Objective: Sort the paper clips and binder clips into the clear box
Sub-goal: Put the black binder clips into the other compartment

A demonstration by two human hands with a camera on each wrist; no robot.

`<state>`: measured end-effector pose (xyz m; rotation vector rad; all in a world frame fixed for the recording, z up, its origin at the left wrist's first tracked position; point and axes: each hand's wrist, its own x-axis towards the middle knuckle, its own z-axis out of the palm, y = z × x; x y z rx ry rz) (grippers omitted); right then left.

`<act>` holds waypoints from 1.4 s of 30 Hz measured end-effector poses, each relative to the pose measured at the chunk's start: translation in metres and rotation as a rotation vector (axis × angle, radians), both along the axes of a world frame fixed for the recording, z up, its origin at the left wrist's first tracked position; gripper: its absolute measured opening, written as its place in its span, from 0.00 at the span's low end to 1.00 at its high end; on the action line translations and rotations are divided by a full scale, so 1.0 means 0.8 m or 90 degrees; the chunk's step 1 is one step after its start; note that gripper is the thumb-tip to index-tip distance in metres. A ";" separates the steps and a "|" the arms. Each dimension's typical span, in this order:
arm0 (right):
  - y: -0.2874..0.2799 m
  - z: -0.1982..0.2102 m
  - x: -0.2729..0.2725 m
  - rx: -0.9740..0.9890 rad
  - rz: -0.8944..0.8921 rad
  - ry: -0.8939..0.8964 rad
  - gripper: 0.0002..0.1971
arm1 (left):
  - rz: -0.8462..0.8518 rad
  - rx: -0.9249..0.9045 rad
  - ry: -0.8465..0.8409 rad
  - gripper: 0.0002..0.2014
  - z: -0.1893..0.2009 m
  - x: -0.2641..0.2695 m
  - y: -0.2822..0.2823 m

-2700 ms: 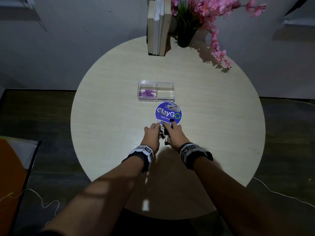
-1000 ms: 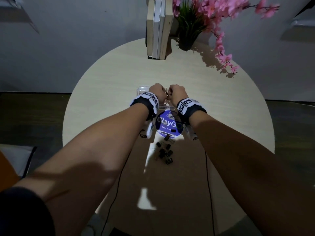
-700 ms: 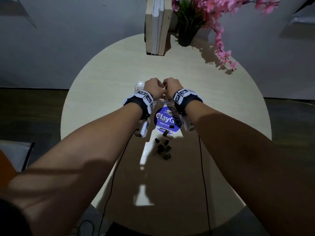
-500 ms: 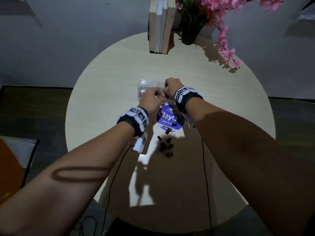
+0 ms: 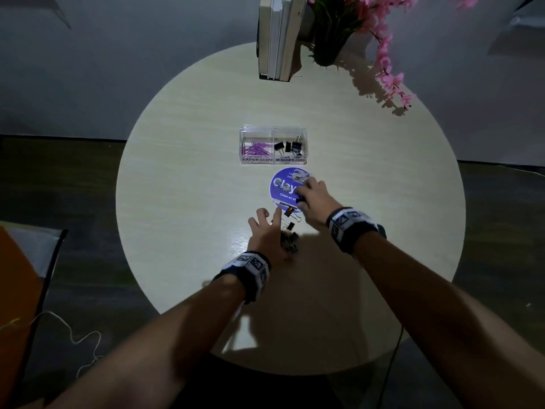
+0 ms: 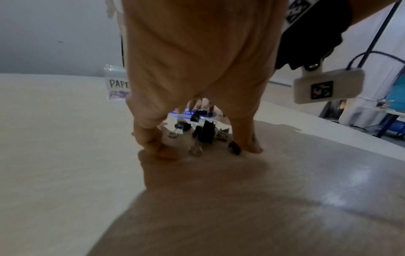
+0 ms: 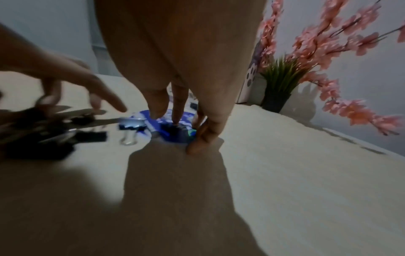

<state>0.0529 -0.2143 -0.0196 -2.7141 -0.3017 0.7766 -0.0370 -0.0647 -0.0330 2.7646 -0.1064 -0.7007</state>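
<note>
My left hand hangs over the little heap of binder clips on the near half of the round tabletop, fingers spread and arched so the tips come down around the heap rather than on top of it. From the left wrist view, the thumb and a fingertip touch the wood on either side of a clip; nothing is pinched yet.

My right hand reaches a bit further in, toward the middle of the tabletop, where a round blue lid lies flat. Its fingers point down, slightly apart, with tips on or just above a small black clip lying on the lid. I cannot tell whether that clip is already gripped.

The clear box sits just past the lid, toward the far edge. It has two compartments with handwritten labels along the near wall: the left one holds pink paper clips, the right one a few binder clips. I think that layout is why both hands work close together, since the box is a short reach from the heap.

The binder clips are black folded bodies with thin, shiny wire handles that stick out at odd angles and look tangled, so I'd expect one lifted clip to drag a neighbour. The tabletop is pale, smooth wood grain with a glossy patch of reflected light. The box walls are hard, transparent plastic.

At the far edge stand some upright books and a pot of pink flowers.
</note>
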 end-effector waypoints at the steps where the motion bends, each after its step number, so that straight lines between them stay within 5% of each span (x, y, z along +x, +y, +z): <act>1: 0.001 -0.002 -0.010 0.020 0.006 0.009 0.18 | 0.011 -0.003 -0.023 0.50 0.000 -0.002 -0.002; 4: 0.004 0.000 -0.038 0.096 -0.009 0.069 0.21 | 0.076 -0.108 -0.025 0.32 0.003 0.001 0.001; 9: 0.022 0.003 -0.068 0.046 0.009 0.085 0.51 | 0.089 -0.189 0.041 0.30 0.017 0.010 0.010; 14: 0.044 -0.004 -0.076 0.071 -0.050 0.015 0.22 | 0.092 -0.193 -0.004 0.20 0.014 0.015 0.008; 20: 0.048 -0.003 -0.081 0.141 -0.054 0.031 0.11 | 0.086 -0.195 -0.010 0.08 0.012 0.025 0.008; 34: 0.060 -0.009 -0.069 0.049 -0.124 0.070 0.17 | 0.163 -0.267 -0.045 0.07 -0.011 0.032 0.015; 38: 0.052 -0.005 -0.071 0.205 -0.223 0.071 0.06 | 0.234 -0.350 -0.022 0.07 -0.005 0.039 0.015; 42: 0.032 0.000 -0.048 0.287 -0.301 0.039 0.08 | 0.373 -0.499 -0.004 0.06 0.014 0.059 0.011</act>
